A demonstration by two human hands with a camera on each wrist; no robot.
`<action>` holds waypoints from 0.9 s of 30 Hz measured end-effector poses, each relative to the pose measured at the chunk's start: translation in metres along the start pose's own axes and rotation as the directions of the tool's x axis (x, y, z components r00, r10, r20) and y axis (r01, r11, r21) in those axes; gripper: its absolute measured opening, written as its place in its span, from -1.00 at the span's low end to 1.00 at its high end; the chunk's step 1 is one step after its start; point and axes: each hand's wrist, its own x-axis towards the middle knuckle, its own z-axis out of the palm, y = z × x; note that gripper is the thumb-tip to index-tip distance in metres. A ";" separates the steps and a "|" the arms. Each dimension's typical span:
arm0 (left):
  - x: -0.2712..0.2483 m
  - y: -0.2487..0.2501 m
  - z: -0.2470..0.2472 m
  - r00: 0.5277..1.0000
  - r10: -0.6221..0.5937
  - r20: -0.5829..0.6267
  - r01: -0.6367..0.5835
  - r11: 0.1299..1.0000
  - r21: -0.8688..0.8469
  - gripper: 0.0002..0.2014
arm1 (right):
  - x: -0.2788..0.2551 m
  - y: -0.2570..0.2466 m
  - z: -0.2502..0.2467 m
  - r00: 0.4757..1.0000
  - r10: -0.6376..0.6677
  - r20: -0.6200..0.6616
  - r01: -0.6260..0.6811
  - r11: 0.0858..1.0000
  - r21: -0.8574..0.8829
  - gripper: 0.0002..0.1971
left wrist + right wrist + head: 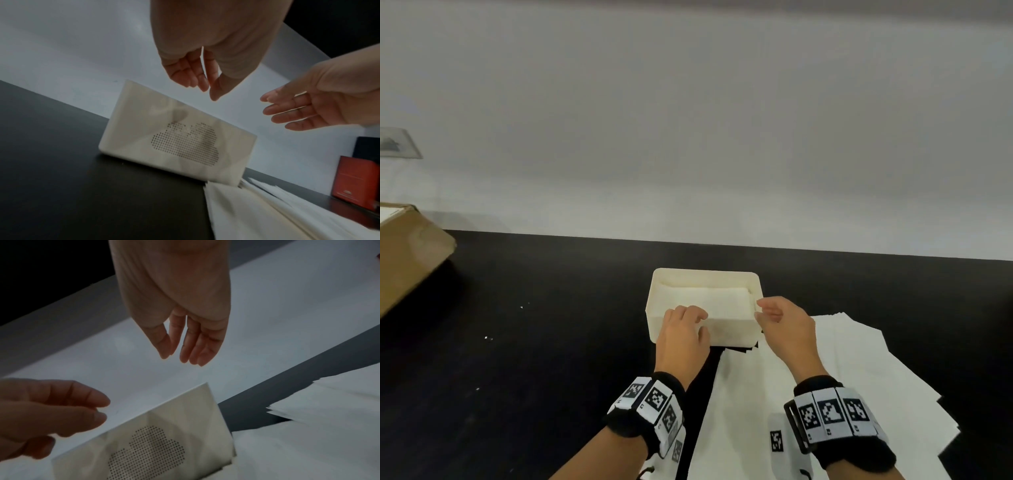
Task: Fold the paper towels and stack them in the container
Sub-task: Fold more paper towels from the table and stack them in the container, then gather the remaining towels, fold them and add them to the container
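A cream container point(666, 323) stands on the black table point(534, 342), with folded paper towels point(709, 296) stacked inside. Its near wall has a dotted cloud pattern point(185, 142). My left hand point(700, 323) hovers over the container's near-left rim, fingers loosely curled and holding nothing, as the left wrist view point(205, 91) shows. My right hand point(760, 308) is at the container's right end, fingers relaxed and empty point(179, 359). Several unfolded paper towels point(859, 370) lie spread to the right of and in front of the container.
A brown cardboard box point(410, 253) sits at the table's far left. A red box point(357, 180) stands at the right by the white wall point(688, 137). Small white specks point(489, 338) dot the table on the left.
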 end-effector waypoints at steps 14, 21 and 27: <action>-0.076 0.003 0.054 0.840 -0.371 0.395 0.283 0.922 0.265 -0.22 | -0.062 0.095 -0.004 0.940 0.301 0.161 -0.215 0.888 -0.406 -0.58; -0.071 0.008 0.061 0.782 -0.459 0.422 0.375 0.887 0.270 -0.23 | -0.063 0.108 -0.002 0.910 0.393 0.133 -0.306 0.851 -0.426 -0.37; -0.064 0.007 0.063 0.717 -0.506 0.479 0.470 0.859 0.205 -0.33 | -0.052 0.108 -0.007 0.870 0.469 0.151 -0.387 0.840 -0.380 -0.14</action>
